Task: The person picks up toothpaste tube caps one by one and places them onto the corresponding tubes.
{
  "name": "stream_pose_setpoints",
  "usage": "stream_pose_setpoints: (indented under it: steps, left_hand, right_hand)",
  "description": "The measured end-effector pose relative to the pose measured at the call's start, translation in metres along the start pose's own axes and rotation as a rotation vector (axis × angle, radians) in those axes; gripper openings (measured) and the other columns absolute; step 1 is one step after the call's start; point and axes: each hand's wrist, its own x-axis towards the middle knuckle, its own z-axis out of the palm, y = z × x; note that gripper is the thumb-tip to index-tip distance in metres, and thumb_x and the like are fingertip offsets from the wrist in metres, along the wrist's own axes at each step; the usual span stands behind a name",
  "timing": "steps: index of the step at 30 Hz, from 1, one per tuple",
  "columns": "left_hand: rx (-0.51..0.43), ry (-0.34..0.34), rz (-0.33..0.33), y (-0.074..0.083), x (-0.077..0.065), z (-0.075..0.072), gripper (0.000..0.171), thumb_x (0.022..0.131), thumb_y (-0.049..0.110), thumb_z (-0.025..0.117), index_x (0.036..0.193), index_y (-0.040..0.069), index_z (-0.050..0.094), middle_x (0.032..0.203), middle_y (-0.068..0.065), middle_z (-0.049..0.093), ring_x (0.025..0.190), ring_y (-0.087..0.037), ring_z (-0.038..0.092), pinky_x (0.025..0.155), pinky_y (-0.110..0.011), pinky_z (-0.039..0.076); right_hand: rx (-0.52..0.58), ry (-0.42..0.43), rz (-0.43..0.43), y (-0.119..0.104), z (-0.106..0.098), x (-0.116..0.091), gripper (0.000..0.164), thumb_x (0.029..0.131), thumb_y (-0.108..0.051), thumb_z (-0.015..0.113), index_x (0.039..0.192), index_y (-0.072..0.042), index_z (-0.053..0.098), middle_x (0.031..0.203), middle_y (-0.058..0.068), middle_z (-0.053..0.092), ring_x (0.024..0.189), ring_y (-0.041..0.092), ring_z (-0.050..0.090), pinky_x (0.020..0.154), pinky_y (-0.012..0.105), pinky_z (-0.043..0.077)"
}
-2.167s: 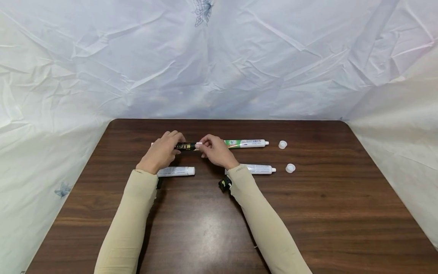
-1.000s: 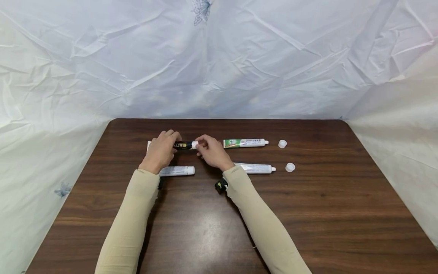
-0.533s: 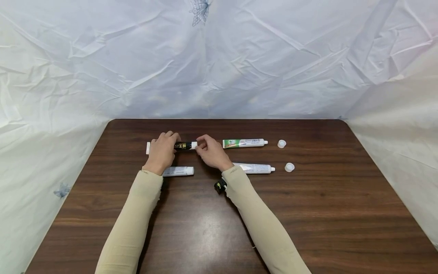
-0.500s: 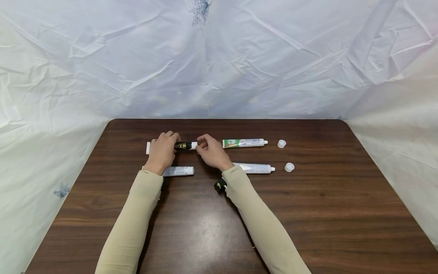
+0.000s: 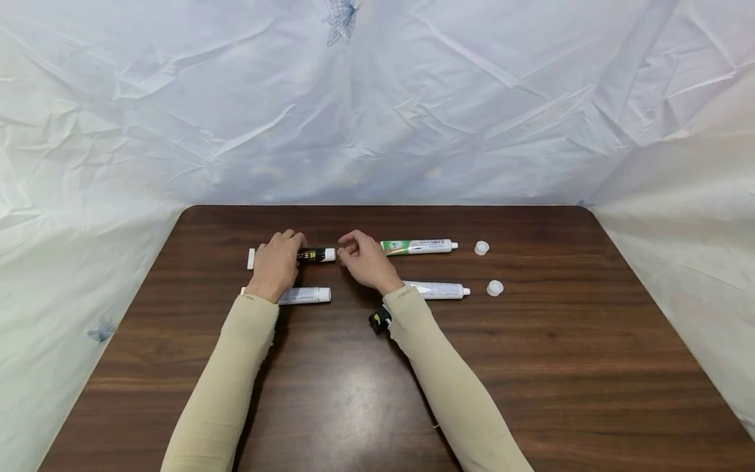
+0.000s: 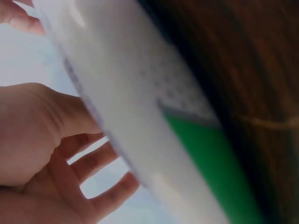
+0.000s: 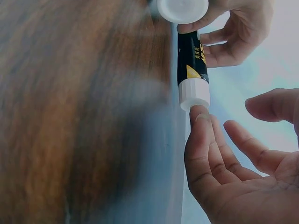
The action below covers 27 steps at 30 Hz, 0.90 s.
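A black toothpaste tube with a white cap lies at the left rear of the table. My left hand grips it from above around its middle, hiding part of the tube; the flat white end shows left of the hand. My right hand is just right of the cap, its fingers loosely bent and holding nothing. In the right wrist view, one fingertip is at the cap's end, while the thumb stands apart. A white tube with its cap on lies below the left hand, filling much of the left wrist view.
A green and white toothpaste tube lies uncapped behind the right hand, and a white one lies partly under the right wrist. Two loose white caps, a rear cap and a nearer cap, sit to their right on the brown table.
Earlier my right fingers pinched the black tube's cap; they have let go and parted from it. My left hand has shifted the tube slightly left and toward me.
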Motion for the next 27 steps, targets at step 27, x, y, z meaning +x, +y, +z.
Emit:
stream_pose_setpoints:
  steps: [27]
  left_hand:
    - [-0.081,-0.047,0.024,0.000,-0.002,-0.008,0.032,0.100,0.008,0.063,0.131,0.001,0.059,0.132,-0.025,0.057,0.123,-0.047,0.051,0.095,-0.061,0.049]
  right_hand:
    - [0.012,-0.005,-0.069,-0.012,-0.011,-0.019,0.033,0.107,-0.024,0.054,0.136,-0.008,0.058,0.113,0.011,0.070,0.095,0.024,0.068,0.082,0.038,0.054]
